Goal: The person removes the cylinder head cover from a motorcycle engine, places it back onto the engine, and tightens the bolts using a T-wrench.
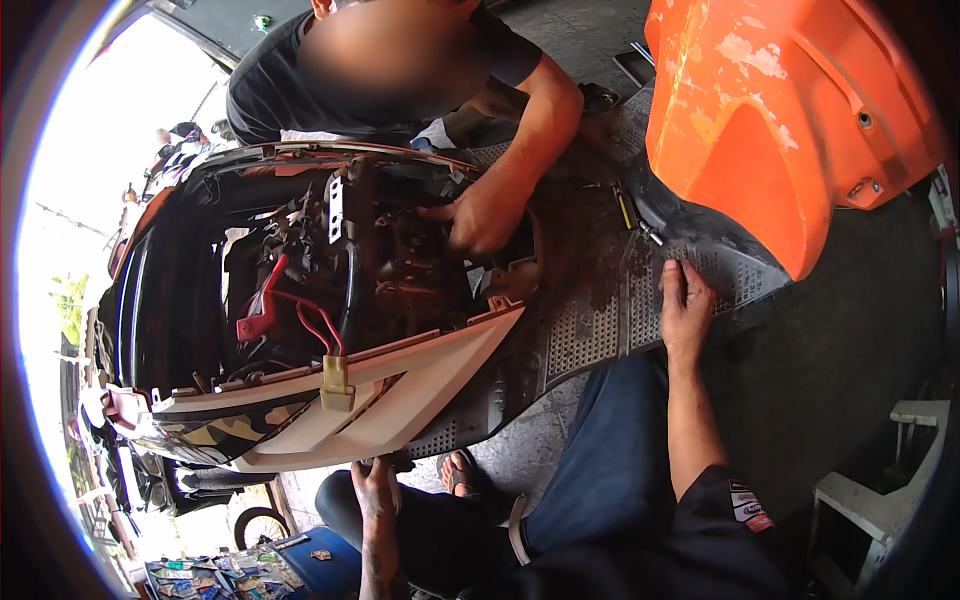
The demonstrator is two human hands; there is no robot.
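A scooter with its seat area opened up fills the middle, and its cream side panel (450,375) faces me. My left hand (376,488) is raised at the panel's lower edge. Its fingers are closed near a small dark part I cannot make out. My right hand (687,305) rests at the edge of the ribbed black floorboard (590,335), fingers curled and pressed together; what they hold, if anything, is hidden. Above it lies a yellow-handled tool (626,207), with a metal socket-like piece (650,234) beside it.
Another person's hand (485,215) reaches into the open frame from the far side. The worn orange front cover (740,110) rises at right. A yellowish connector (337,384) hangs on red wires over the panel. A pale stool (880,480) stands lower right, a blue sticker-covered box (330,560) lower left.
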